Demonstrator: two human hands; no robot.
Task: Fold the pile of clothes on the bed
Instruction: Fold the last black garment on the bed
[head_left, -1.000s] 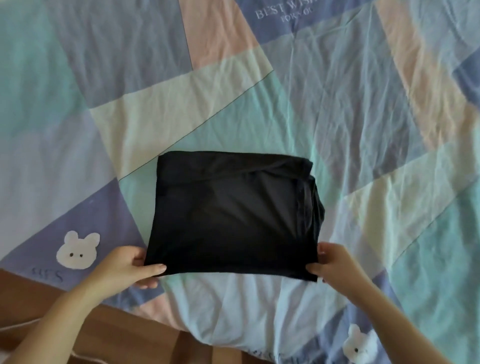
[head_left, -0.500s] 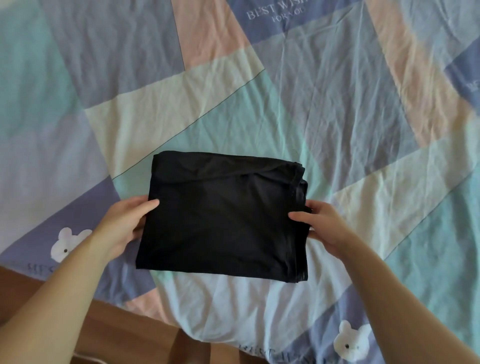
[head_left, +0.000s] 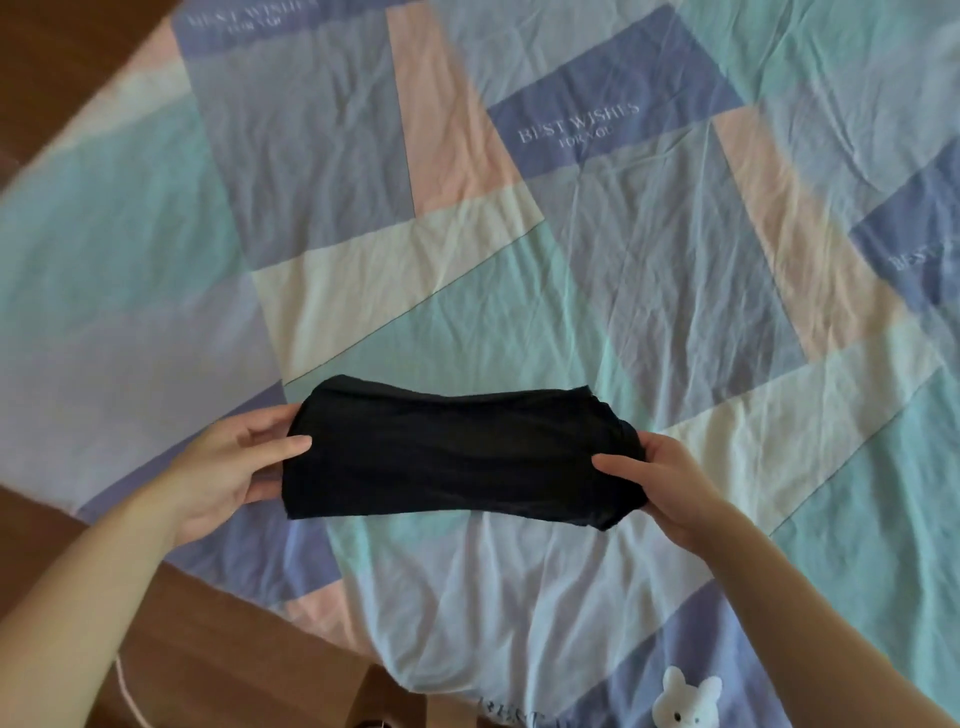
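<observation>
The folded black garment of thin, soft knit fabric (head_left: 457, 457) is a wide, shallow band, its long side running left to right, with a slightly bowed far edge, a dipping near edge and faint creases across its matte face. It sits over the middle of the bed, held at its two short ends; whether its underside touches the sheet or hangs just above it is hard to tell from this angle. The left hand (head_left: 234, 467) grips the left end, thumb lying flat on top of the cloth and the other fingers tucked beneath, so the grip is clamped on the garment. The right hand (head_left: 660, 483) holds the right end the same way, thumb on top and fingers curled round the bunched, thicker edge where several layers stack and wrinkle. Both bare forearms reach in from the lower corners. Beneath lies the wrinkled cotton bed sheet with patchwork blocks of pale blue, mint, pink, cream and periwinkle (head_left: 623, 270), printed with the white words "BEST WISHES FOR YOU" (head_left: 577, 124) and a small white bear face (head_left: 684, 701) near the lower edge. Brown wooden flooring (head_left: 208, 649) shows at the lower left beside the sheet's draped edge.
</observation>
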